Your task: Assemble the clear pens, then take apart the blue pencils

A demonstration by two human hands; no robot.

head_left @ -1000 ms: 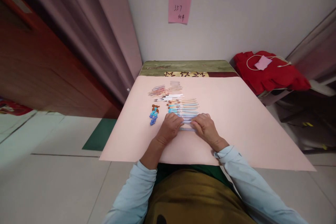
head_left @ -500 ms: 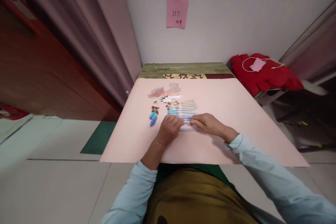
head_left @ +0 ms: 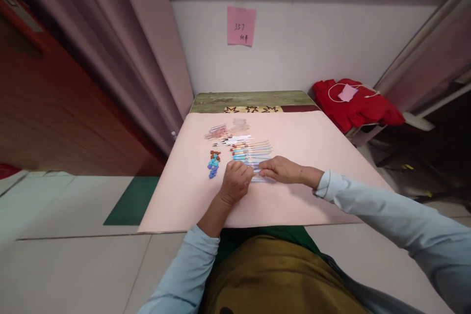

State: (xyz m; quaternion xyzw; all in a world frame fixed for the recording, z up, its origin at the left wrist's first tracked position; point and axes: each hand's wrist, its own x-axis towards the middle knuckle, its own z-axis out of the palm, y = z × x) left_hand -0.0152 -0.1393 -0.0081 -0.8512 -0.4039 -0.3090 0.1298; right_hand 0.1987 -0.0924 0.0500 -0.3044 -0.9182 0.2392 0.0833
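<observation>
My left hand (head_left: 235,181) and my right hand (head_left: 281,170) rest on a pink sheet (head_left: 320,157), fingers curled round the two ends of a pale blue pen (head_left: 257,179). Beyond them lies a row of several pens (head_left: 252,149) in blue, orange and white. A small heap of blue and brown caps (head_left: 213,163) lies left of my left hand. Clear pen parts (head_left: 224,130) lie farther back.
The pink sheet covers a table (head_left: 253,99) set against a white wall with a pink note (head_left: 241,26). A curtain (head_left: 140,44) hangs at the left. A red cloth (head_left: 355,105) with a white cable lies on a stand at the right.
My right forearm has swung out to the right, so the hand now reaches in from the side. Both hands stay on the pen. The view has tilted up and shifted.
</observation>
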